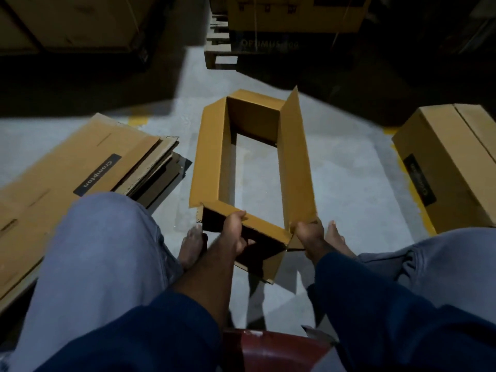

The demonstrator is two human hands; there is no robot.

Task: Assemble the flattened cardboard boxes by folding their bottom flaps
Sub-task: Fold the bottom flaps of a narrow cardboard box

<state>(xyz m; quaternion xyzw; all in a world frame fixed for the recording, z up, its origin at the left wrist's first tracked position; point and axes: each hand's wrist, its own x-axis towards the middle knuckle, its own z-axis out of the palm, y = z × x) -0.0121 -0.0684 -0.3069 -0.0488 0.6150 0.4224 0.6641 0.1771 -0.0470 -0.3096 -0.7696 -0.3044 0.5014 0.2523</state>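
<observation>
Item: cardboard box (295, 162), opened into a tube and standing on the grey floor (349, 183) between my bare feet; floor shows through it.
My left hand (234, 232): fingers curled over the near short flap.
My right hand (308, 234): fingers gripping the long right flap's near corner.
Left: stack of flattened boxes (80, 178).
Right: assembled box (451, 162).

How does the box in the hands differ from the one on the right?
The held box is open: the floor shows through it and its flaps stand unfolded; the right-hand box has its upper flaps shut along a seam. The left hand and right hand grip the held box's near end; the right-hand box sits untouched. Both are long brown cardboard.
</observation>
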